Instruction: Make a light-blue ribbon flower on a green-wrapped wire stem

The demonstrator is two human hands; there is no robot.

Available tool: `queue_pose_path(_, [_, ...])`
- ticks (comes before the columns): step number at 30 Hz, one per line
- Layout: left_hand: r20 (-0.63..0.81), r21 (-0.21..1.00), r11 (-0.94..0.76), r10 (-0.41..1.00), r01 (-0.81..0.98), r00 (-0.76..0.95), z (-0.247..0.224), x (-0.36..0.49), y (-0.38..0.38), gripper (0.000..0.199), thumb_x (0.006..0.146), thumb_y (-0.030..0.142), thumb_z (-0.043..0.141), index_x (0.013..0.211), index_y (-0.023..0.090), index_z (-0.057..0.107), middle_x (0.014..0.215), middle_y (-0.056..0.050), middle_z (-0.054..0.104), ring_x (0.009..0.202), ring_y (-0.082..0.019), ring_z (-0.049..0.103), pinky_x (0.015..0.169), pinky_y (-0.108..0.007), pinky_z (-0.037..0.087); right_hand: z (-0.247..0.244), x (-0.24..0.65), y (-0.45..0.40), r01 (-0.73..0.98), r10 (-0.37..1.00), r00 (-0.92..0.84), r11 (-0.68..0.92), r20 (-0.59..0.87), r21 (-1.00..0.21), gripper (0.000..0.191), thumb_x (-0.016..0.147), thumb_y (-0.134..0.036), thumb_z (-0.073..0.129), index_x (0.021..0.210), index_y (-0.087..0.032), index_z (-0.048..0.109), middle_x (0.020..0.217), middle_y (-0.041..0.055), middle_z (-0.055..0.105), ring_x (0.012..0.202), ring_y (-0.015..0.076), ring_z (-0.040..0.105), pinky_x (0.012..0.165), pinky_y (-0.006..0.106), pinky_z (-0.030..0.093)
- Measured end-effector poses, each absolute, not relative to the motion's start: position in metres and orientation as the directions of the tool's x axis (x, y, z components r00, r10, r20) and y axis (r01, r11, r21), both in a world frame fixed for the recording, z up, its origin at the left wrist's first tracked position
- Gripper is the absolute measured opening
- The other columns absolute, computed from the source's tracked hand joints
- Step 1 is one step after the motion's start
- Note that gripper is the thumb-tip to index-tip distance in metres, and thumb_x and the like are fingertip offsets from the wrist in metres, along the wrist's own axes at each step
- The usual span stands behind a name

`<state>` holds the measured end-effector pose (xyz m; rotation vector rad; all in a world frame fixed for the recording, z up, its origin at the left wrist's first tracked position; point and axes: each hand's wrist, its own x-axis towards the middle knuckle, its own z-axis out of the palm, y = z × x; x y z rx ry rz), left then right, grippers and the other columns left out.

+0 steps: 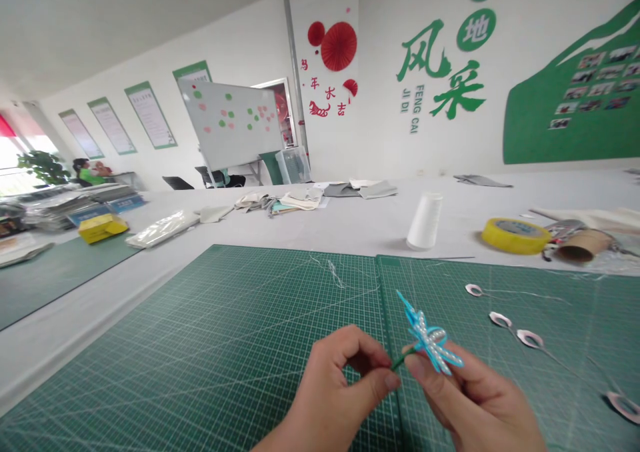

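Note:
A blue handmade flower [431, 342] with white beads along its petals is held above the green cutting mats. Its thin green stem [404, 357] slants down to the left. My left hand [345, 379] pinches the lower end of that stem between thumb and forefinger. Just beneath the petals, my right hand [470, 392] grips the flower with thumb and fingers. To the right of it, several white petal-shaped loops on thin wires, one a white loop [530, 339], lie on the right cutting mat [575, 305].
Behind the mats stands a white thread cone [425, 222]. Right of it lie a yellow tape roll [516, 235] and a cardboard tube [584, 245]. Loose thread [336, 275] rests on the left mat [240, 319]. Fabric pieces [300, 199] and a yellow box [103, 227] are farther back.

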<state>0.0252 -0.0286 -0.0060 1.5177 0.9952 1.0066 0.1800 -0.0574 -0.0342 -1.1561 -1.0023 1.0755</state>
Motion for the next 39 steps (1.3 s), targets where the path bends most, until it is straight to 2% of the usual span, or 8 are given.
queue_pose_path(3, [0.059, 0.996, -0.081, 0.939, 0.05, 0.339, -0.008, 0.026, -0.029, 0.007, 0.072, 0.02, 0.064, 0.071, 0.016, 0.058, 0.068, 0.003, 0.05, 0.053, -0.009, 0.049, 0.048, -0.022, 0.042, -0.032, 0.177, -0.054, -0.126, 0.972, 0.233, 0.068, 0.037, -0.99, 0.021, 0.074, -0.042, 0.073, 0.068, -0.023, 0.07, 0.057, -0.0038, 0.054, 0.052, 0.0115, 0.037, 0.045, 0.021, 0.034])
queue_pose_path(5, [0.001, 1.0, -0.009, 0.933, 0.022, 0.359, -0.008, 0.027, -0.029, 0.008, 0.074, 0.022, 0.061, 0.074, 0.017, 0.055, 0.066, 0.004, 0.047, 0.044, -0.007, 0.046, 0.037, -0.018, 0.037, -0.031, 0.175, -0.053, -0.135, 0.972, 0.235, 0.064, 0.031, -0.989, 0.022, 0.074, -0.043, 0.073, 0.066, -0.023, 0.069, 0.053, -0.0061, 0.045, 0.05, 0.0105, 0.03, 0.04, 0.02, 0.029])
queue_pose_path(7, [-0.003, 1.0, -0.007, 0.935, 0.026, 0.354, -0.009, 0.028, -0.03, 0.007, 0.075, 0.022, 0.059, 0.074, 0.017, 0.054, 0.061, 0.006, 0.044, 0.04, -0.006, 0.043, 0.033, -0.016, 0.031, -0.031, 0.175, -0.053, -0.141, 0.974, 0.224, 0.055, 0.022, -0.989, 0.023, 0.075, -0.044, 0.072, 0.066, -0.023, 0.069, 0.052, -0.007, 0.039, 0.048, 0.0101, 0.025, 0.038, 0.02, 0.025])
queue_pose_path(10, [0.038, 0.999, -0.049, 0.94, 0.023, 0.34, -0.01, 0.029, -0.03, 0.006, 0.075, 0.02, 0.058, 0.073, 0.018, 0.053, 0.056, 0.007, 0.042, 0.038, -0.005, 0.039, 0.032, -0.014, 0.028, -0.031, 0.176, -0.054, -0.155, 0.977, 0.213, 0.033, -0.001, -0.987, 0.023, 0.075, -0.045, 0.072, 0.07, -0.022, 0.07, 0.055, -0.0061, 0.041, 0.049, 0.0101, 0.025, 0.039, 0.02, 0.024])
queue_pose_path(15, [0.071, 0.997, -0.078, 0.953, 0.012, 0.296, -0.016, 0.03, -0.027, 0.006, 0.076, 0.019, 0.059, 0.072, 0.018, 0.054, 0.06, 0.006, 0.044, 0.041, -0.005, 0.04, 0.033, -0.015, 0.031, -0.029, 0.175, -0.054, -0.21, 0.98, 0.198, 0.019, -0.024, -0.978, 0.023, 0.074, -0.045, 0.074, 0.074, -0.022, 0.073, 0.054, -0.007, 0.038, 0.048, 0.0087, 0.022, 0.038, 0.019, 0.02])
queue_pose_path(25, [0.043, 0.997, -0.058, 0.955, 0.042, 0.292, -0.008, 0.028, -0.03, 0.008, 0.077, 0.02, 0.058, 0.072, 0.018, 0.053, 0.057, 0.007, 0.042, 0.041, -0.005, 0.039, 0.035, -0.016, 0.029, -0.029, 0.175, -0.054, -0.293, 0.989, 0.117, -0.048, -0.085, -0.955, 0.028, 0.073, -0.047, 0.074, 0.076, -0.02, 0.072, 0.053, -0.007, 0.038, 0.048, 0.0077, 0.019, 0.042, 0.021, 0.016])
queue_pose_path(32, [0.014, 0.999, -0.029, 0.951, 0.042, 0.31, -0.009, 0.027, -0.03, 0.009, 0.078, 0.023, 0.06, 0.074, 0.016, 0.056, 0.067, 0.005, 0.046, 0.042, -0.003, 0.043, 0.034, -0.014, 0.029, -0.034, 0.177, -0.052, -0.283, 0.99, 0.122, -0.04, -0.077, -0.958, 0.029, 0.074, -0.049, 0.073, 0.07, -0.021, 0.067, 0.052, -0.0083, 0.032, 0.047, 0.0082, 0.019, 0.042, 0.023, 0.016])
queue_pose_path(39, [0.017, 0.998, -0.033, 0.945, 0.044, 0.326, -0.011, 0.028, -0.029, 0.013, 0.079, 0.026, 0.059, 0.073, 0.015, 0.057, 0.072, 0.004, 0.047, 0.039, -0.001, 0.041, 0.032, -0.013, 0.028, -0.03, 0.175, -0.053, -0.295, 0.987, 0.136, -0.041, -0.084, -0.955, 0.032, 0.071, -0.05, 0.075, 0.067, -0.02, 0.065, 0.049, -0.0094, 0.029, 0.045, 0.0069, 0.017, 0.041, 0.023, 0.012])
